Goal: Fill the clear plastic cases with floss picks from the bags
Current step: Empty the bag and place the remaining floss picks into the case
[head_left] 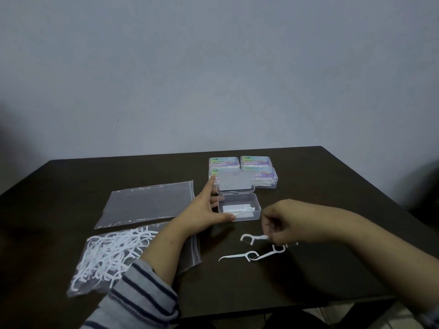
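I steady the open case [238,208] on the worktop [308,186] with my left hand [204,211], fingers straight and spread along its side, while my right hand [276,224] pinches one floss pick [253,238] by the handle, best laid flat alongside the one already inside.

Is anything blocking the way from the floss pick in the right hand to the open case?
Nothing visible does. The right hand pinches a floss pick just near-right of the open clear case, whose lid is flipped back. The left hand steadies the case's left side, clear of that path.
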